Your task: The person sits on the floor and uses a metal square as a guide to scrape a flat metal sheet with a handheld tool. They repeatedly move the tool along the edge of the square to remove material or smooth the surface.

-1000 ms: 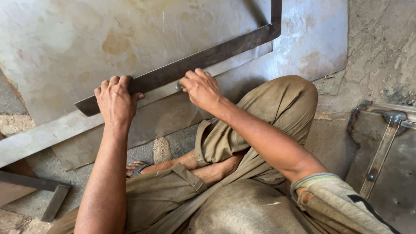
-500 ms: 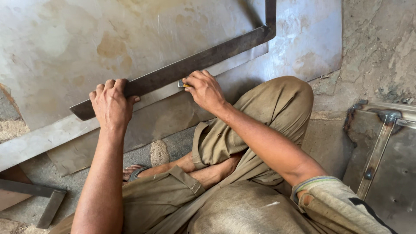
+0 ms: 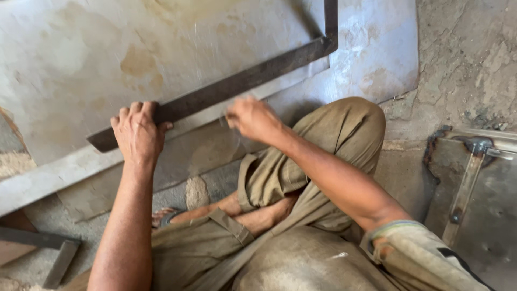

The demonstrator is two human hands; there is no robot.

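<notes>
So the left hand (image 3: 138, 134) is pressed flat on the lower end of a big dark rusty steel L-shaped square (image 3: 237, 82), fingers (image 3: 125, 115) curled over its top edge, pinning it down. That square lies diagonally across a pale, stained sheet of metal (image 3: 81, 59) on the floor, its short leg running up at the top of the frame. The right hand (image 3: 253, 118) sits just below the blade's lower edge near the middle, fingers bunched together, but it's blurred so I can't tell what it's pinching, if anything. Person's squatting, khaki trousers (image 3: 328, 140) right against the sheet. A grey metal frame piece (image 3: 466, 183) lies off to the right on the concrete.
</notes>
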